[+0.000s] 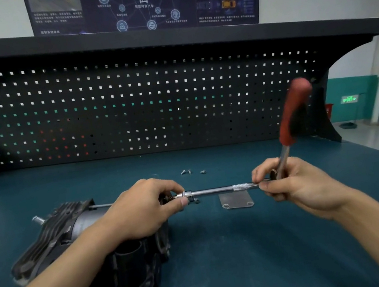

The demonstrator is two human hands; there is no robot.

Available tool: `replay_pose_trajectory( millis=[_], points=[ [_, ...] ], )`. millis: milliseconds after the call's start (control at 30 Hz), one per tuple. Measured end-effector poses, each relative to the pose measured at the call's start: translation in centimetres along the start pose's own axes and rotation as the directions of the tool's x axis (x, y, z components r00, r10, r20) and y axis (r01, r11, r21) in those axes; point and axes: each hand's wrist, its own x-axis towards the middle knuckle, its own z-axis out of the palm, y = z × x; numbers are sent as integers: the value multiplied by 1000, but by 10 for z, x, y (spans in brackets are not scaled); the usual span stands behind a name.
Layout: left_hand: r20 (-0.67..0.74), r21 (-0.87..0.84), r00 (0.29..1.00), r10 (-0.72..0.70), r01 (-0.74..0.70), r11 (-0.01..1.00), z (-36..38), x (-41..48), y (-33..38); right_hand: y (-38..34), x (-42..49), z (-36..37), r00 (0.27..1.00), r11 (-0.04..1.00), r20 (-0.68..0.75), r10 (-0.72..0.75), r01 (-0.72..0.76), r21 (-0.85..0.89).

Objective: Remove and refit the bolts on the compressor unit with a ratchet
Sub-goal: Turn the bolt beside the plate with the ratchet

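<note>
**Head view, near to far.** At 7 o'clock, nearest you, the compressor unit [49, 235] lies on its side on the table [227, 261]. Its ribbed cast-metal body looks heavy and rigid, so it should not shift under torque if you steady it. Take it by the finned casing.

Your left hand [144, 207] lies over the unit's right end, just left of centre. Its fingers [180, 201] pinch the socket [187, 194] where the extension bar [215, 190] meets the unit. The hand hides the joint, so you cannot tell whether the socket is seated on a bolt head.

The bar runs level toward 3 o'clock. It is steel, stiff and smooth except for a knurled band, which is the surest place to spin it.

Your right hand [296, 183] curls around the bar's far end and the head of the ratchet [294, 114]. The red-and-black handle rises toward 1 o'clock; grip there for leverage.

Just below the bar in the view, a small metal plate [236, 200] lies flat on the table. Beyond it, at 12 o'clock, three loose bolts [189, 171] lie on the table; they are small, light and apt to roll. Farthest back stands the pegboard [126, 98].
</note>
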Motion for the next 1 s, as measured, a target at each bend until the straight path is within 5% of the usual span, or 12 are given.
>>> replay_pose_trajectory(
  millis=[167,400,633,1000],
  points=[
    [34,3,999,-1,1,1000,-2,0,2,3,-3,-6,980,953,112,-162,185,-239],
    [17,-40,1000,-4,4,999,-1,1,3,3,0,3,997,997,-25,74,-74,8],
    [15,-41,1000,12,-12,999,-3,0,6,-5,3,10,900,845,-37,434,-393,362],
    [5,-52,1000,16,-16,998,-4,-1,6,-9,1,6,867,732,98,489,-469,495]
  ],
)
